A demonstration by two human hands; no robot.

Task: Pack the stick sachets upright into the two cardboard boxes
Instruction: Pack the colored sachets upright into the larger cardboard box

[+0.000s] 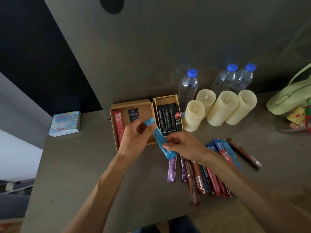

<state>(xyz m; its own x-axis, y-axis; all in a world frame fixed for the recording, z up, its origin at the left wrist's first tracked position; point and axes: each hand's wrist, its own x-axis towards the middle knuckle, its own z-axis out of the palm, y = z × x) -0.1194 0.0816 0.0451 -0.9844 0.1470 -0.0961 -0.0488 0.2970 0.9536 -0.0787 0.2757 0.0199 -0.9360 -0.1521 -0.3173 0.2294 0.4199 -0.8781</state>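
Both hands hold one light blue stick sachet (159, 139) above the front of the boxes. My left hand (134, 135) pinches its upper end, my right hand (182, 145) pinches its lower part. The wide cardboard box (131, 103) holds a red sachet (118, 126) along its left wall and a black tag. The narrow cardboard box (165, 98) to its right holds several black sachets (169, 119). A loose pile of purple, brown, red and blue sachets (202, 175) lies on the table under my right forearm.
Several cream pillar candles (220, 108) stand right of the boxes, with three blue-capped water bottles (187, 88) behind them. A pale green bag (291, 98) lies at the far right. A small colourful box (65, 122) sits near the table's left edge.
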